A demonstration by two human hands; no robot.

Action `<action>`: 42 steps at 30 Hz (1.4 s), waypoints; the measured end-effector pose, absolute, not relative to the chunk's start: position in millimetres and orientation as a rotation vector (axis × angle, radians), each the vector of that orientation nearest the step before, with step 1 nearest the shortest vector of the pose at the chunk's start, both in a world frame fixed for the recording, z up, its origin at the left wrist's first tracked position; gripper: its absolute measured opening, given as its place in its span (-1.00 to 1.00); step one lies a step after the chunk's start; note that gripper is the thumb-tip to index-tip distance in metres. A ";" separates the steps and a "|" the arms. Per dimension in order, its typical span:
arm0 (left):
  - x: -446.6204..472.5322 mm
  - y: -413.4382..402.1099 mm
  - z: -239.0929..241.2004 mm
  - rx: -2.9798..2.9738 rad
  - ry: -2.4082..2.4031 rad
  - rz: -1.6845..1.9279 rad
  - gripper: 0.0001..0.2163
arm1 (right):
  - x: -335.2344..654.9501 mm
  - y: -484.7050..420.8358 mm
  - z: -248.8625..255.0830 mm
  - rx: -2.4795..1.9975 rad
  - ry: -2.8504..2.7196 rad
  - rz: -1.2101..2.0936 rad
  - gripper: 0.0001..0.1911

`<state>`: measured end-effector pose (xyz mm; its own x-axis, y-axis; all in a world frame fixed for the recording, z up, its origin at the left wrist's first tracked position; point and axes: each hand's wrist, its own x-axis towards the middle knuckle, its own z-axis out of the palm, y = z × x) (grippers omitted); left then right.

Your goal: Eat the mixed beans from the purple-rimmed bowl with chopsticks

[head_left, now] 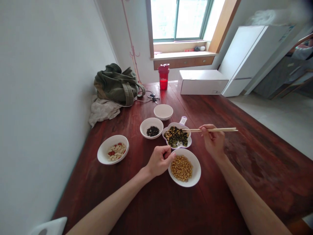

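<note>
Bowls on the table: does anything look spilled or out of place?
No spill shows around the white bowls. Only the olive canvas bag on a crumpled cloth looks odd, heaped at the far corner of the table.

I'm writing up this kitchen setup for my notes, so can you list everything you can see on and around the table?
wooden table: 1, reddish brown, under everything
white bowl of yellow beans: 1, white, nearest the person
flower-shaped dish: 1, white, holding a green and yellow mix, behind the beans
bowl of dark bits: 1, white, left of the dish
bowl of pale and red pieces: 1, white, far left
plain bowl: 1, white, farther back
red bottle: 1, red, far end
white box: 1, white, far end
olive bag: 1, green, on pale cloth
chopsticks: 1 pair, pale wood, over the dish
left hand: 1, at the beans bowl's rim
right hand: 1, holding the chopsticks
</note>
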<state>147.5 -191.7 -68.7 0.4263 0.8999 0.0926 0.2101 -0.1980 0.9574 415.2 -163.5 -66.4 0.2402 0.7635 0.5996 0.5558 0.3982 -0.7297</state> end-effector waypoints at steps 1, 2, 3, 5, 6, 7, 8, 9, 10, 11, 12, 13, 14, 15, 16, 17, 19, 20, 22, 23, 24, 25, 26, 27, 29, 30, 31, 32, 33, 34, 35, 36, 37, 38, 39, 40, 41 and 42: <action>147.4 -191.9 -68.5 1.702 0.988 0.855 -0.55 | 414.3 -164.5 -65.5 -1.275 -1.444 0.196 -0.67; 147.5 -191.8 -68.6 1.717 0.998 0.856 -0.57 | 412.5 -165.4 -64.9 -1.280 -1.454 0.197 -0.67; 147.7 -191.5 -68.7 1.726 1.007 0.857 -0.58 | 409.8 -166.2 -64.6 -1.279 -1.463 0.218 -0.67; 148.3 -190.7 -68.9 1.735 1.010 0.850 -0.60 | 402.2 -167.9 -64.5 -1.255 -1.477 0.310 -0.68; 148.7 -190.5 -68.9 1.739 1.004 0.842 -0.61 | 397.8 -168.8 -64.6 -1.233 -1.482 0.364 -0.69; 149.0 -190.3 -68.8 1.742 0.993 0.834 -0.61 | 393.5 -169.7 -64.6 -1.214 -1.491 0.411 -0.70; 149.3 -190.3 -68.6 1.745 0.982 0.827 -0.62 | 389.4 -170.6 -64.7 -1.213 -1.502 0.428 -0.70; 149.5 -190.3 -68.3 1.750 0.974 0.822 -0.62 | 386.0 -171.4 -64.7 -1.215 -1.519 0.432 -0.71; 149.6 -190.4 -68.0 1.753 0.969 0.819 -0.62 | 383.2 -171.9 -64.9 -1.220 -1.541 0.425 -0.71; 149.6 -190.5 -67.6 1.756 0.967 0.819 -0.62 | 381.3 -172.2 -65.2 -1.224 -1.566 0.413 -0.72; 149.6 -190.6 -67.3 1.758 0.967 0.821 -0.63 | 379.9 -172.2 -65.8 -1.226 -1.588 0.407 -0.72; 149.6 -190.7 -67.0 1.759 0.968 0.824 -0.63 | 379.1 -171.9 -66.7 -1.227 -1.605 0.406 -0.72; 149.5 -190.9 -66.8 1.759 0.968 0.827 -0.63 | 378.6 -171.4 -67.8 -1.229 -1.609 0.410 -0.73; 149.4 -191.0 -66.7 1.761 0.969 0.829 -0.63 | 378.2 -170.7 -69.2 -1.232 -1.602 0.421 -0.73; 149.4 -191.2 -66.9 1.763 0.969 0.832 -0.63 | 377.7 -170.1 -70.6 -1.236 -1.587 0.434 -0.73; 149.4 -191.3 -67.2 1.766 0.967 0.835 -0.63 | 377.3 -169.5 -72.0 -1.241 -1.571 0.449 -0.73; 149.5 -191.5 -68.2 1.770 0.962 0.840 -0.64 | 376.2 -168.8 -74.2 -1.249 -1.547 0.472 -0.73; 149.6 -191.5 -68.7 1.771 0.959 0.841 -0.65 | 375.7 -168.6 -75.0 -1.258 -1.544 0.479 -0.72; 149.7 -191.4 -69.8 1.769 0.956 0.842 -0.65 | 375.1 -168.6 -75.7 -1.278 -1.552 0.478 -0.70; 149.7 -191.2 -70.2 1.769 0.953 0.842 -0.66 | 375.0 -168.6 -75.9 -1.286 -1.554 0.473 -0.69; 149.6 -191.1 -70.6 1.769 0.951 0.843 -0.66 | 375.0 -168.6 -76.0 -1.292 -1.554 0.467 -0.69; 149.6 -191.0 -70.9 1.771 0.949 0.844 -0.66 | 375.1 -168.5 -76.1 -1.296 -1.553 0.465 -0.68; 149.5 -190.9 -71.2 1.773 0.947 0.844 -0.66 | 375.1 -168.3 -76.3 -1.295 -1.548 0.466 -0.67; 149.3 -190.8 -71.4 1.775 0.947 0.845 -0.66 | 375.1 -168.1 -76.5 -1.292 -1.541 0.473 -0.67; 149.2 -190.9 -71.9 1.775 0.948 0.845 -0.66 | 375.0 -167.7 -77.2 -1.284 -1.529 0.496 -0.65; 149.1 -190.9 -72.2 1.775 0.949 0.844 -0.66 | 375.0 -167.5 -77.6 -1.280 -1.524 0.504 -0.65; 149.1 -191.0 -72.4 1.776 0.950 0.845 -0.66 | 374.9 -167.4 -78.1 -1.278 -1.520 0.509 -0.66; 149.2 -191.1 -72.7 1.778 0.949 0.846 -0.66 | 374.8 -167.3 -78.5 -1.279 -1.518 0.510 -0.66; 149.2 -191.2 -72.9 1.780 0.948 0.848 -0.66 | 374.8 -167.2 -79.1 -1.281 -1.519 0.509 -0.67; 149.3 -191.2 -73.1 1.783 0.948 0.850 -0.66 | 374.9 -167.1 -79.8 -1.282 -1.518 0.506 -0.67; 149.4 -191.2 -73.1 1.785 0.947 0.850 -0.66 | 375.1 -166.8 -80.6 -1.283 -1.515 0.505 -0.68; 149.4 -191.3 -73.1 1.786 0.946 0.850 -0.66 | 375.4 -166.5 -81.6 -1.283 -1.512 0.506 -0.68; 149.5 -191.3 -73.0 1.786 0.946 0.850 -0.66 | 375.8 -165.9 -82.8 -1.284 -1.506 0.508 -0.68; 149.5 -191.4 -72.9 1.786 0.946 0.849 -0.66 | 376.4 -165.3 -84.2 -1.285 -1.497 0.514 -0.68; 149.4 -191.5 -72.7 1.787 0.945 0.847 -0.66 | 377.1 -164.6 -85.6 -1.286 -1.485 0.523 -0.67; 149.3 -191.6 -72.6 1.788 0.947 0.847 -0.66 | 377.8 -163.9 -87.1 -1.287 -1.474 0.533 -0.66; 149.2 -191.6 -72.4 1.791 0.949 0.847 -0.66 | 378.5 -163.3 -88.4 -1.289 -1.465 0.542 -0.66; 149.1 -191.7 -72.3 1.793 0.952 0.846 -0.66 | 379.2 -162.8 -89.5 -1.291 -1.457 0.549 -0.66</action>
